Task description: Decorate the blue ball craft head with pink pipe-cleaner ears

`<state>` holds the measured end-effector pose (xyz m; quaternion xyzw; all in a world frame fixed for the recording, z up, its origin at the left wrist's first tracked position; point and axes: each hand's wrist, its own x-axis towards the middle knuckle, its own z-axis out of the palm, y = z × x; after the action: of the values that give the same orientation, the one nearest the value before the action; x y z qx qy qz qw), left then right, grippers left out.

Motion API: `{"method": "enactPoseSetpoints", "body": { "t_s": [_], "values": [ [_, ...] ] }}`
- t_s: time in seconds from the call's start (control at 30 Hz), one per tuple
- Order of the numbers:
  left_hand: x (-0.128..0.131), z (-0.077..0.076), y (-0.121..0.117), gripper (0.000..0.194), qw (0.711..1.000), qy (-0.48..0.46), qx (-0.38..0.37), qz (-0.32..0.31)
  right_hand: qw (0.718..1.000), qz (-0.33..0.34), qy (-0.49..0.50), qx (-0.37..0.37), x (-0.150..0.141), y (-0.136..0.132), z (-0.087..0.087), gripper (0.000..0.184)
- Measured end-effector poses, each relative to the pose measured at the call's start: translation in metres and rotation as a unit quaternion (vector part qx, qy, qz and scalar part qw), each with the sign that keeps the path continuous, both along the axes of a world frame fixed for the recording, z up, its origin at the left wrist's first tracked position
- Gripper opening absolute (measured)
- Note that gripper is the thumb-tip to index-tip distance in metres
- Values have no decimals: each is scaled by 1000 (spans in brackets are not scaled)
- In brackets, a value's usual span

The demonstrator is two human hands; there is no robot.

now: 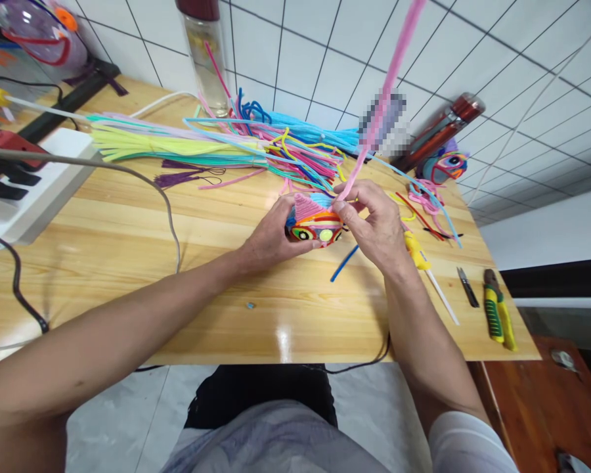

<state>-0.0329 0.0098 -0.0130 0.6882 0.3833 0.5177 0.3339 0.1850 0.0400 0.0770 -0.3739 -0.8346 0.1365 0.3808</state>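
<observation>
The left hand (270,236) is closed around the left side of a small rounded craft piece (320,220) covered in multicoloured fuzzy strands, with a pink pointed ear, green-ringed eyes and a pale yellow spot between them; the thumb lies along its lower edge. The right hand (374,220) pinches a long pink fuzzy strand (400,49) between thumb and forefinger, with no gap showing, at the upper right of the craft piece. The strand rises away from the grip; whether its lower end is fixed to the piece cannot be told.

The craft piece is held above a pale, glossy wooden table (217,315). Just to its lower right lies a short dark-blue fuzzy stick (345,263). Farther right of it are a yellow tool with a white rod (416,249), a small black-handled cutting tool (467,287) and green-and-yellow-handled pliers (495,312).

Beyond the piece spreads a loose heap of pink, red and blue fuzzy strands (310,161). To its upper left rest a bundle of yellow, teal and lilac fuzzy strands (177,141) and dark-purple tassels (180,179), and, well apart on the far left, a white power strip (54,184).
</observation>
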Motion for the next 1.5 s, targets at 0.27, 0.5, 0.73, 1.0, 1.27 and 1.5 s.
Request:
{"method": "enactPoseSetpoints", "body": {
  "t_s": [0.27, 0.5, 0.73, 1.0, 1.27, 1.5],
  "values": [
    [0, 0, -1, 81, 1000, -6, -6, -5, 1000, -13, -20, -7, 0, -1, 1, 10],
    [2, 1, -1, 88, 999, -23, -40, -20, 1000, -12, -26, -9, 0, -1, 1, 11],
    [3, -1, 0, 83, 998, -33, -49, -29, 1000, -9, -22, -8, 0, -1, -2, 10],
    [4, -2, 1, 82, 998, -34, -38, -26, 1000, -10, -21, -2, -1, -1, -2, 8],
    [3, 1, 1, 79, 998, -34, -40, -22, 1000, -17, -14, 14, 0, -1, -4, 5],
    [3, 0, 1, 82, 998, -34, -45, -28, 1000, -13, -12, 6, 1, -1, -4, 9]
  ]
}}
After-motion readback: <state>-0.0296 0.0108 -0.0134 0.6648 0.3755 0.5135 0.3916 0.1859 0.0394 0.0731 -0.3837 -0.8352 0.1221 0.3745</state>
